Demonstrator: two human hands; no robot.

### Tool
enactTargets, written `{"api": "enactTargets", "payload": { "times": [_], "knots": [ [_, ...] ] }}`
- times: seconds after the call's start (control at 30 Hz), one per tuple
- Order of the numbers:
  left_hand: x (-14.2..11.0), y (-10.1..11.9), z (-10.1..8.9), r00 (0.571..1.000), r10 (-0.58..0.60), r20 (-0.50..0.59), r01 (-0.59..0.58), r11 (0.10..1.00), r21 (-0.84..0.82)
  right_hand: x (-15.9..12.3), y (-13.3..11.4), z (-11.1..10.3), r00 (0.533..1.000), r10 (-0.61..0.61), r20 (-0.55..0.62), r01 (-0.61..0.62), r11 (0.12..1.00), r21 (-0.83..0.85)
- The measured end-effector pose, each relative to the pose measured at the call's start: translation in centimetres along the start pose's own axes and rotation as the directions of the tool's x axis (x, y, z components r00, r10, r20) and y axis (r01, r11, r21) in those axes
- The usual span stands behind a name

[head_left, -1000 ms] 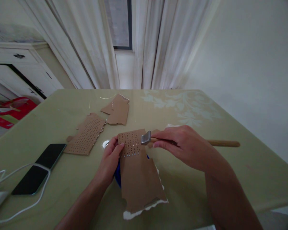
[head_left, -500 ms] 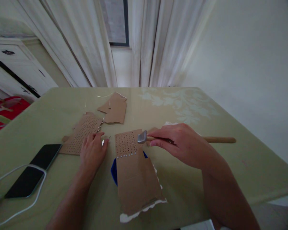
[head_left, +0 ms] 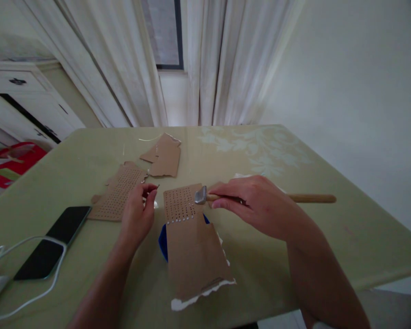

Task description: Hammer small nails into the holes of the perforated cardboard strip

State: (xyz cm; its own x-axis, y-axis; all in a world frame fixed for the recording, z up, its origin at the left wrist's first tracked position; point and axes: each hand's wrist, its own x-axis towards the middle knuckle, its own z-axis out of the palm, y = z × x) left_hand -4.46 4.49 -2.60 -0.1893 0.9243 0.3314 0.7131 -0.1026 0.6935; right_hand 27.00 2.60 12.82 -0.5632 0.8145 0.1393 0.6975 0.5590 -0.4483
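My right hand point(head_left: 256, 198) grips a hammer point(head_left: 315, 198) by its wooden handle. The metal head hovers over the right edge of a cardboard piece point(head_left: 195, 260). Its upper part is punched with rows of small holes, and a line of round silver heads runs below them. Under the cardboard a blue object point(head_left: 163, 244) shows at the sides; most of it is hidden. To the left of the holes, my left hand point(head_left: 139, 210) pinches a thin small nail point(head_left: 158, 186) between thumb and forefinger, raised off the table. Another perforated cardboard piece point(head_left: 114, 194) lies behind this hand.
Torn cardboard scraps point(head_left: 166, 157) lie farther back on the table point(head_left: 260, 274). At the left are a black phone point(head_left: 55, 242) and a looped white cable point(head_left: 51, 288). Something white point(head_left: 241, 175) lies partly behind my right hand.
My left hand has lifted off the table and turned inward, its fingertips now closed on a small nail. The right hand and hammer are nearly still.
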Motion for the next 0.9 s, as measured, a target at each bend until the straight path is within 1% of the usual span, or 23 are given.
{"api": "enactTargets", "payload": {
  "times": [0.03,0.07,0.17,0.2,0.3,0.4,0.57,0.7,0.9],
  "knots": [
    [-0.4,1.0,-0.3,1.000,0.002,-0.030,-0.005,0.994,-0.111,0.0,0.0,0.0,1.000,0.004,-0.002,-0.004,1.000,-0.001],
    [-0.8,2.0,-0.6,0.999,0.027,-0.030,-0.032,0.981,-0.193,0.0,0.0,0.0,1.000,0.008,-0.003,-0.008,1.000,-0.002],
    [-2.3,4.7,-1.2,0.998,0.066,0.008,-0.058,0.921,-0.384,0.0,0.0,0.0,1.000,0.010,-0.004,-0.011,1.000,-0.007],
    [-2.7,5.4,-1.2,0.997,0.079,0.027,-0.061,0.910,-0.411,0.0,0.0,0.0,1.000,0.010,-0.002,-0.010,1.000,-0.009],
    [-3.5,6.7,-1.1,0.982,0.140,0.128,-0.084,0.925,-0.369,0.0,0.0,0.0,1.000,0.016,0.000,-0.016,1.000,-0.018],
    [-3.6,7.1,-0.7,0.966,0.167,0.198,-0.097,0.942,-0.320,0.0,-0.1,0.0,1.000,0.018,-0.005,-0.018,0.999,-0.029],
    [-3.5,6.9,-0.4,0.963,0.161,0.216,-0.097,0.956,-0.276,-0.1,-0.3,0.0,1.000,0.005,0.008,-0.005,1.000,-0.031],
    [-3.5,6.9,-0.2,0.958,0.160,0.236,-0.093,0.958,-0.271,-0.2,-0.1,0.1,1.000,-0.001,0.001,0.001,1.000,-0.022],
    [-3.6,6.9,0.1,0.953,0.198,0.228,-0.138,0.957,-0.255,-0.2,0.1,0.3,1.000,-0.012,-0.004,0.012,0.999,-0.032]
  ]
}}
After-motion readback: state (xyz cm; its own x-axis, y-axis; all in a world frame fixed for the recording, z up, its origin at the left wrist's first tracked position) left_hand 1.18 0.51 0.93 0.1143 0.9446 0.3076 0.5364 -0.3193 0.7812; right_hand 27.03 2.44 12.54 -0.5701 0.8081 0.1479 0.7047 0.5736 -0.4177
